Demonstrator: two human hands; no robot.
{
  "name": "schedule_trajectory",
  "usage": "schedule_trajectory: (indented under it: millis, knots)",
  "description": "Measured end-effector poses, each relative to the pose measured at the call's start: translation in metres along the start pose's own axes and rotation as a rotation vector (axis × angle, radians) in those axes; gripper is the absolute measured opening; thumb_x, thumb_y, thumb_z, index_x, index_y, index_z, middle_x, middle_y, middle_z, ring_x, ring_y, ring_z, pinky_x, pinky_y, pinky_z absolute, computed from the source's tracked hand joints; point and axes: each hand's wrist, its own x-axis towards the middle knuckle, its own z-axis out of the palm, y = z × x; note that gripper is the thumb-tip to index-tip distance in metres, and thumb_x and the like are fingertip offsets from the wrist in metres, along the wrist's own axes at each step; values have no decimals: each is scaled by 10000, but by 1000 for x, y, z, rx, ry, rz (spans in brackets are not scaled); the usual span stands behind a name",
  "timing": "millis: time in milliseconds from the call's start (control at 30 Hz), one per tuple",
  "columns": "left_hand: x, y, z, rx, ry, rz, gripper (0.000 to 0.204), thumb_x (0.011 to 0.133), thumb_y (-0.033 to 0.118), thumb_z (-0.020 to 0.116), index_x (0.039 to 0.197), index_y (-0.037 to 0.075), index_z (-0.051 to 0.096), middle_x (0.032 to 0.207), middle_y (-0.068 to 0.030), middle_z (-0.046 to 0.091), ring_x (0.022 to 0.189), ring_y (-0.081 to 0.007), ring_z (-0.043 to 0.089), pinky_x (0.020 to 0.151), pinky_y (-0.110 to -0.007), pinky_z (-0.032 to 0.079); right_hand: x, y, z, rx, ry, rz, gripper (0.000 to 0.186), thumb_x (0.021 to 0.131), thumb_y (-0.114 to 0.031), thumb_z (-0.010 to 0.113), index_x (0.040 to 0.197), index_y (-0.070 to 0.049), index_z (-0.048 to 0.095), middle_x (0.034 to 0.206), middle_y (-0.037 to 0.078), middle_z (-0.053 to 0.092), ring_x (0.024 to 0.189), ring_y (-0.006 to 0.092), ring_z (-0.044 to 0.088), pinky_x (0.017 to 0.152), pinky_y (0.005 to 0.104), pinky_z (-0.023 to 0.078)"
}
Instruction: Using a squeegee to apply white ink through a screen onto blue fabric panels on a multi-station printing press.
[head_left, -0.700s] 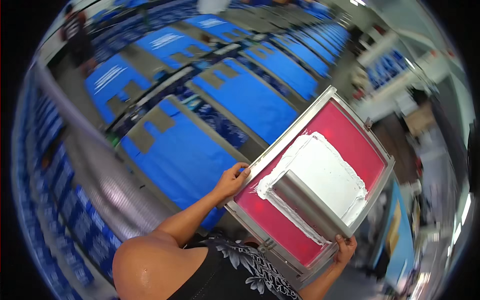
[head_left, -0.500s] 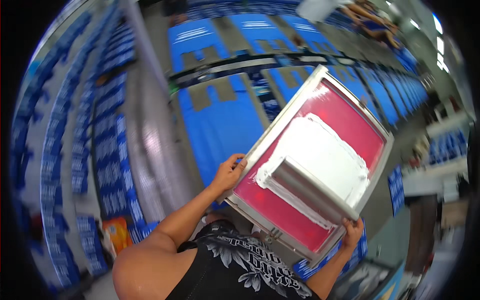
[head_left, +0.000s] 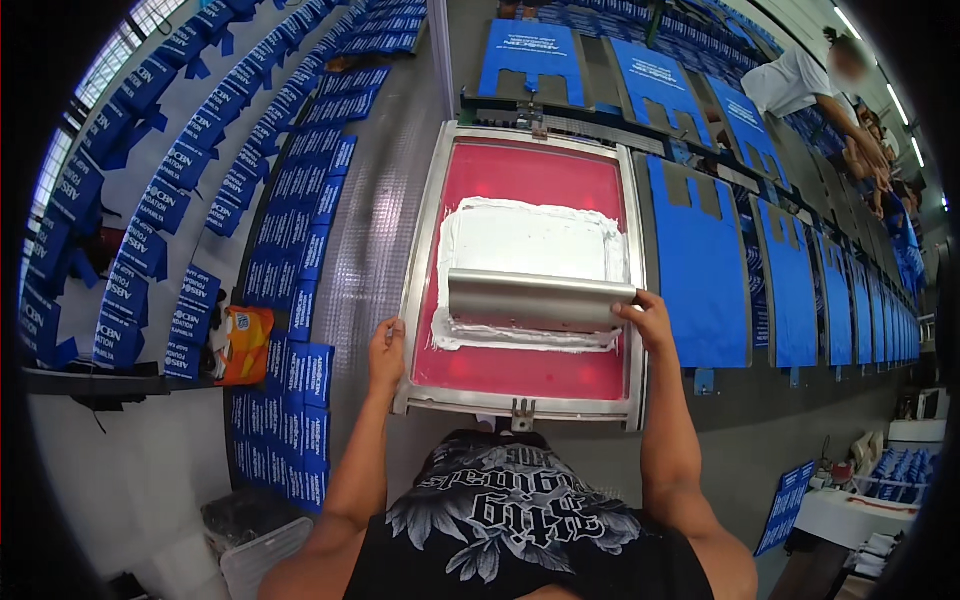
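A screen printing frame [head_left: 424, 250] with pale metal rails lies before me, its mesh pink around a broad patch of white ink [head_left: 530, 240]. Across the ink rests a long metal-handled squeegee [head_left: 535, 298], with ink piled along its near side. My left hand [head_left: 386, 350] is closed on the frame's left rail near the front corner. My right hand [head_left: 645, 318] is closed at the squeegee's right end, over the right rail; its fingertips touch the squeegee. The frame hides whatever is beneath it.
Blue cut-out bag pieces [head_left: 697, 265] lie on boards in rows right and ahead. Printed blue pieces hang on racks [head_left: 130, 275] at the left, beside a ribbed metal surface [head_left: 375, 200]. An orange packet [head_left: 246, 345] sits on a ledge. Another person [head_left: 800, 90] stands far right.
The frame, tilted and turned to the right before, now lies squarer and lower in front of me, further left. Both hands have kept their hold. My view has turned to the right.
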Motion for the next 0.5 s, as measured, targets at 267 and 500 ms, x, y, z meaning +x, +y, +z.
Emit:
schedule_trajectory:
  millis: [267, 500]
  knots:
    - [27, -19, 20, 12, -12, -107, 378, 923, 373, 547, 1066, 26, 593, 858, -79, 622, 798, -131, 548, 713, -276, 446, 46, -6, -10, -20, -56, 34, 332, 682, -101, 756, 973, 31, 667, 864, 58, 654, 797, 132, 585, 747, 259, 447]
    - [26, -18, 34, 174, -41, -152, 452, 913, 421, 536, 1163, 45, 558, 1096, -157, 614, 1053, -238, 561, 894, -336, 427, 58, 17, -45, -306, 7, 69, 415, 635, -176, 778, 980, 26, 671, 885, 97, 663, 822, 184, 607, 755, 305, 479]
